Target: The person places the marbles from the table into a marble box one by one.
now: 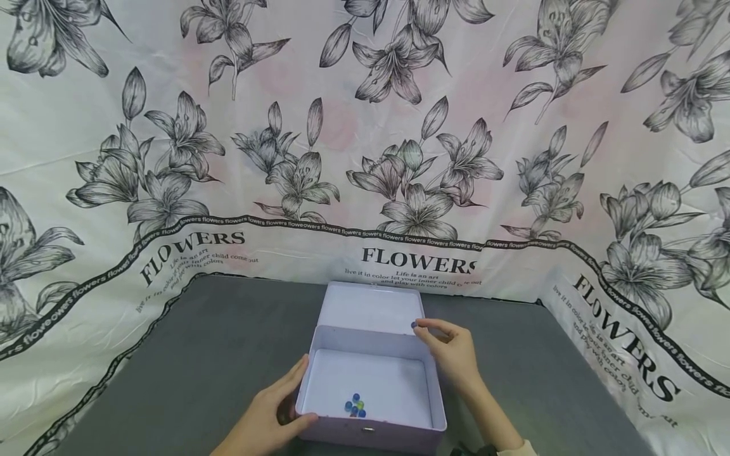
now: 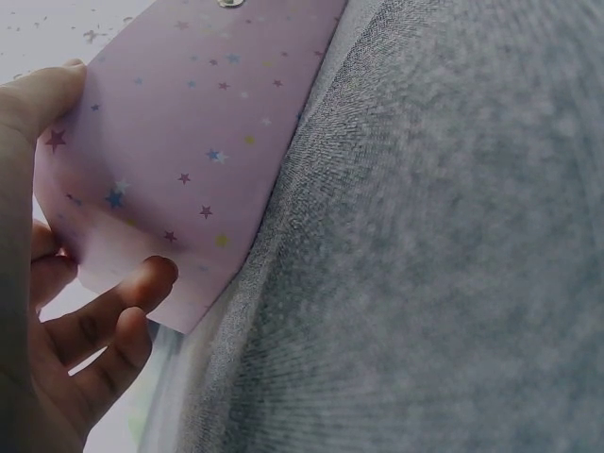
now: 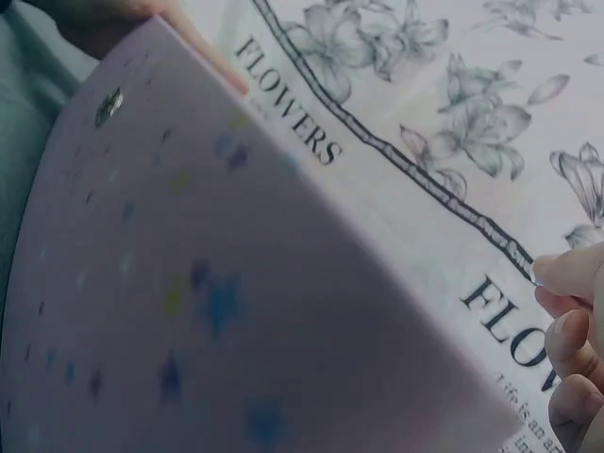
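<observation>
Nearest the camera: cream fabric sleeve cuff (image 1: 518, 449), just below the right hand (image 1: 453, 349). Right grip: pinching one small, round blue bead (image 1: 414, 325) between thumb and fingertip, near the back right corner of a rectangular, light-purple, metal-looking box (image 1: 333, 430) printed with coloured stars. Exact height above the rim: cannot tell. Box position: on the grey fabric-covered counter (image 1: 228, 354), about midway between left and right edges. Flat white lid (image 1: 371, 307): folded back toward the counter's back edge.

Left hand (image 1: 269, 407): grasping the box at its front left corner, thumb over the front rim, other fingers along the outer left wall. Inside the box, near the front wall and left of middle: small cluster of round beads (image 1: 355, 410), mostly blue, one yellow-green.

Step in hand, as judged: moving a single bead at the box while bracing the box. Direction, in or out: cannot tell. For the next move, maintain the pinch, clear the rim, and release low to limit rolling.
</observation>
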Available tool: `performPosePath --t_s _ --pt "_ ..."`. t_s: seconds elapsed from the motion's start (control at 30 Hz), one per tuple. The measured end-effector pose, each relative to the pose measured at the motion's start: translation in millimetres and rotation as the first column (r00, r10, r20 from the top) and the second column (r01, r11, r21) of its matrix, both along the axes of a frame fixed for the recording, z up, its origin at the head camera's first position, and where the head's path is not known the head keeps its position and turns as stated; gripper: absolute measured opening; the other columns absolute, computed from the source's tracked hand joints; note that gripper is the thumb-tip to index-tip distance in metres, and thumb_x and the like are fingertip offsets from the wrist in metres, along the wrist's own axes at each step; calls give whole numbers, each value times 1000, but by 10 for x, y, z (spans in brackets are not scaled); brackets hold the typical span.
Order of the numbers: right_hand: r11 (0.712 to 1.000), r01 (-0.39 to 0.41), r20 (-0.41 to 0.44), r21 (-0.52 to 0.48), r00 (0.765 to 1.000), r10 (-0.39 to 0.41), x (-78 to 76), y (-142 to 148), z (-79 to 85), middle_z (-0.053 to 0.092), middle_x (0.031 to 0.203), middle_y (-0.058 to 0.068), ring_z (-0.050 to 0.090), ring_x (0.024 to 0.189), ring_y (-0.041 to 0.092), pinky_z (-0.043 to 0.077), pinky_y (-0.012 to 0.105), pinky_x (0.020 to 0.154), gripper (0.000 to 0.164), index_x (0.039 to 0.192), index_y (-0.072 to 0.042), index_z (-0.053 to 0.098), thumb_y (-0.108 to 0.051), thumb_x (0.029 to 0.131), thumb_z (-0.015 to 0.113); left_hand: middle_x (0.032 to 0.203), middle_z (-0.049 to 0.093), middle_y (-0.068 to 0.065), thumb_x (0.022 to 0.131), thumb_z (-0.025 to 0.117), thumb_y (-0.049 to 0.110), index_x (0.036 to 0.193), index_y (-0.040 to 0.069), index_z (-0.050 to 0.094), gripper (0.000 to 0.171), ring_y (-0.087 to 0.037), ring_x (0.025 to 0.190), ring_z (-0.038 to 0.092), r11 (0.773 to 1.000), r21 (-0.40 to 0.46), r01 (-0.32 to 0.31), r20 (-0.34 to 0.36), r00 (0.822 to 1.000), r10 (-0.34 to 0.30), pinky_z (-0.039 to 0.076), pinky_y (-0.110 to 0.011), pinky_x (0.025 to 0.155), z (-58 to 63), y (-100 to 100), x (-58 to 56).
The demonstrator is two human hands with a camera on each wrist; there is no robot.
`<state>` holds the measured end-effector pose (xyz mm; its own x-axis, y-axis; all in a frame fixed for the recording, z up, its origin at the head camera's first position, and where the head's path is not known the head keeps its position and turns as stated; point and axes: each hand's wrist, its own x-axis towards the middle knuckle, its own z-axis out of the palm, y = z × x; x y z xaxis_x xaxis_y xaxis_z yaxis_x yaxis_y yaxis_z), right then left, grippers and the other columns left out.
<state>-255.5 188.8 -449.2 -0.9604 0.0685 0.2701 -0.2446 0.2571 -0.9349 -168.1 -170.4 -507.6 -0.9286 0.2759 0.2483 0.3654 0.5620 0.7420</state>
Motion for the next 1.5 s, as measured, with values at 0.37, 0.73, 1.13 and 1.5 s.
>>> performPosePath --t_s 0.37,0.73,1.13,1.5 --pt "997 -68 22 -28 997 68 -18 -345 51 63 74 -1 37 46 5 31 19 47 19 111 -8 83 -15 93 83 171 34 -2 92 81 51 165 13 39 93 -33 153 40 1000 8 12 31 999 -13 44 -52 116 38 14 11" --pt "991 -134 -16 2 991 134 -62 -594 76 51 54 -2 36 45 6 28 21 46 16 107 -12 84 -19 93 84 171 33 0 89 84 51 165 13 39 96 -27 153 38 999 32 8 53 999 -10 42 -36 117 31 24 -1" --pt "963 -241 161 120 962 221 -50 -652 -30 79 113 5 37 46 6 31 20 45 17 106 -13 85 -23 92 84 170 36 -4 90 83 48 165 13 39 93 -30 152 41 1000 24 8 7 1000 -8 44 -38 116 19 14 3" --pt "853 -338 183 397 940 288 -50 -694 -142 81 101 2 60 58 11 52 27 53 8 96 -14 86 -18 89 86 171 32 1 89 84 51 166 18 37 96 -23 153 38 1000 10 -4 52 999 4 41 -44 119 18 7 -11"
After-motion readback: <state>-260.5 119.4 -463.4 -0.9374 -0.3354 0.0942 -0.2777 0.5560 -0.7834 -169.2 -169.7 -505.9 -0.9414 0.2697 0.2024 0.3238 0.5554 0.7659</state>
